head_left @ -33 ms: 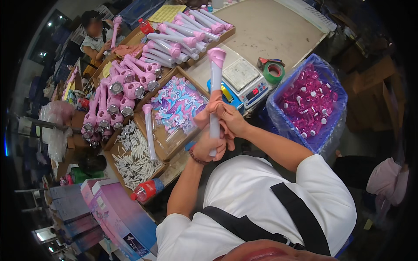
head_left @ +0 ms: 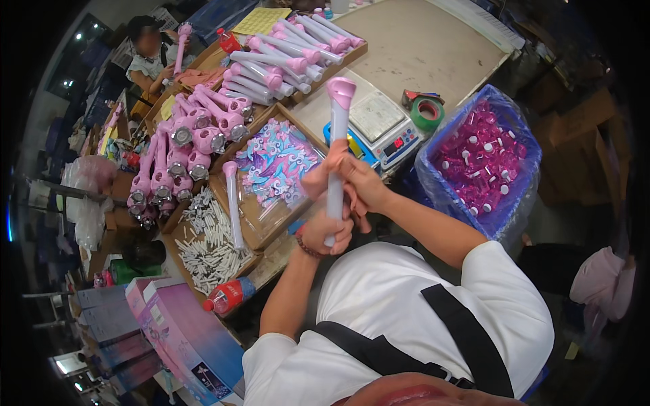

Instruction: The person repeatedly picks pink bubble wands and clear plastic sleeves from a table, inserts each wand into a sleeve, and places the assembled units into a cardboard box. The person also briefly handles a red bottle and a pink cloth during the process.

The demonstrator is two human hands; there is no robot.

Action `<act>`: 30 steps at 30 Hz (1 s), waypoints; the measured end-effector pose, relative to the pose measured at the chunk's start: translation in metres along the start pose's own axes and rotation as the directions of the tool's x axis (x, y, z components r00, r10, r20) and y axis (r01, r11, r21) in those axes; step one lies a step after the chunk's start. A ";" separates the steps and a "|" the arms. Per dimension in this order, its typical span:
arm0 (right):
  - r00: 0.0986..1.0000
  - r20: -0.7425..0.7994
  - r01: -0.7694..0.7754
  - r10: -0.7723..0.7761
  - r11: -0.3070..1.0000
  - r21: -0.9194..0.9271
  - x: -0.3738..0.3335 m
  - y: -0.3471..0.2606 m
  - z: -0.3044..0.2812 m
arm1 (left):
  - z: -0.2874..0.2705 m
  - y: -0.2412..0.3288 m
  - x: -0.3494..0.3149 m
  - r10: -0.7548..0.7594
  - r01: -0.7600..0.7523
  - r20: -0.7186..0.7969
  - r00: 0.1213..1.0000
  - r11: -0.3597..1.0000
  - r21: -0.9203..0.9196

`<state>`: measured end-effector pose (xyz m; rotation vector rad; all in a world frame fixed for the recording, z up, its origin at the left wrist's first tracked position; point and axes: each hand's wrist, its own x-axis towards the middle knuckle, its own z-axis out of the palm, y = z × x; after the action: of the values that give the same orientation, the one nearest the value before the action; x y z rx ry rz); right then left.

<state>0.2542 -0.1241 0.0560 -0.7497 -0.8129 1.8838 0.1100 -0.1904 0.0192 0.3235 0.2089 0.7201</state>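
Note:
I hold a toy wand tube (head_left: 336, 125) upright in front of my chest; it has a whitish shaft and a flared pink end on top. Around its lower end my left hand (head_left: 323, 233) is closed, a beaded bracelet at the wrist. Higher up, my right hand (head_left: 362, 181) grips the shaft through a peach-coloured cloth (head_left: 330, 169), which wraps partly around it. Beyond the hands lies a box (head_left: 302, 128) of blue, pink and purple swirl-patterned pieces. One similar tube (head_left: 234, 206) rests across the boxes to the left.
More tubes (head_left: 298, 51) fill a tray at the back. Pink wand pieces (head_left: 162, 169) with silvery ends pile up at left, near small white parts (head_left: 213, 254) and a red-capped bottle (head_left: 230, 296). At right are a scale (head_left: 393, 139), green tape (head_left: 426, 114) and a blue, plastic-lined crate (head_left: 511, 193). Another person (head_left: 145, 57) sits far left.
The tube's pink end has shifted slightly to the right and nearer to me. Both hands keep their grip, with the cloth still against the shaft.

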 end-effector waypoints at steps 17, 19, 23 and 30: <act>0.970 0.174 -0.192 0.170 0.974 0.117 0.010 0.030 -0.036 | -0.025 0.048 -0.028 0.598 -0.137 -0.367 0.712 0.631 0.763; 0.930 0.344 -0.149 0.127 0.988 0.038 0.006 0.034 -0.024 | -0.038 0.060 -0.020 0.589 -0.457 -0.262 0.764 0.781 0.425; 0.870 0.405 -0.300 0.282 0.954 -0.021 -0.005 0.043 -0.002 | -0.040 0.057 0.004 0.665 -0.537 -0.321 0.674 0.740 0.405; 0.873 0.241 -0.295 0.424 0.853 -0.431 -0.032 0.026 -0.016 | -0.008 0.119 -0.012 0.758 -0.692 -0.589 0.280 0.585 0.424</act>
<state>0.2662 -0.1592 0.0310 -0.8885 -1.3590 2.2618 0.0266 -0.1128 0.0548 0.1746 0.9202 1.8008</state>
